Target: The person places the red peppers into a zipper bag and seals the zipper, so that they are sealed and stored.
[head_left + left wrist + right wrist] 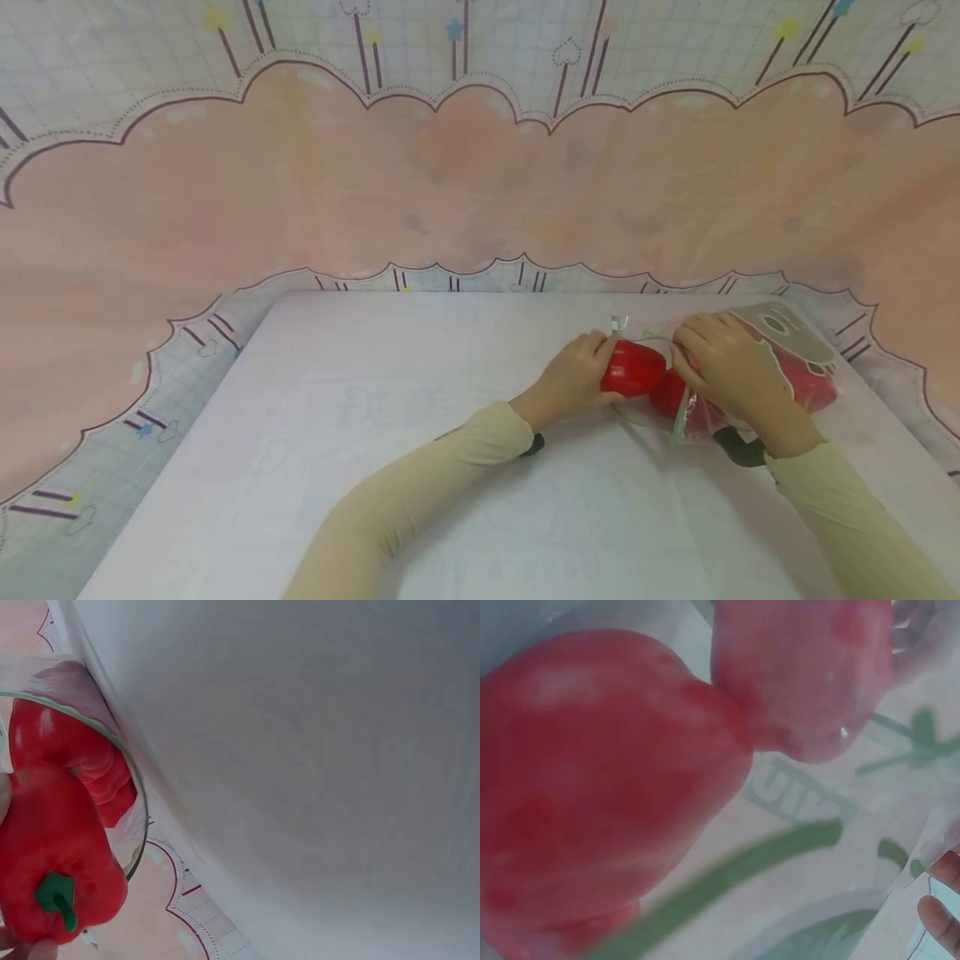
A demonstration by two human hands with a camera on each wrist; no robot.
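My left hand (573,375) grips a red bell pepper (633,368) at the mouth of a clear printed plastic bag (783,327). Its green stem (56,892) faces the left wrist camera. A second red bell pepper (64,739) lies inside the bag, just behind the bag's green-edged rim (145,799), close to the held one. With bent fingers, my right hand (723,362) pinches the upper edge of the bag's opening. Through the film, the right wrist view shows the inner pepper (607,772) large and the held pepper (802,675) beyond it.
More red (810,387) shows through the far right part of the bag. Underneath is a white tabletop (375,467). A patterned pink and white cloth (420,192) hangs behind the table and surrounds its sides.
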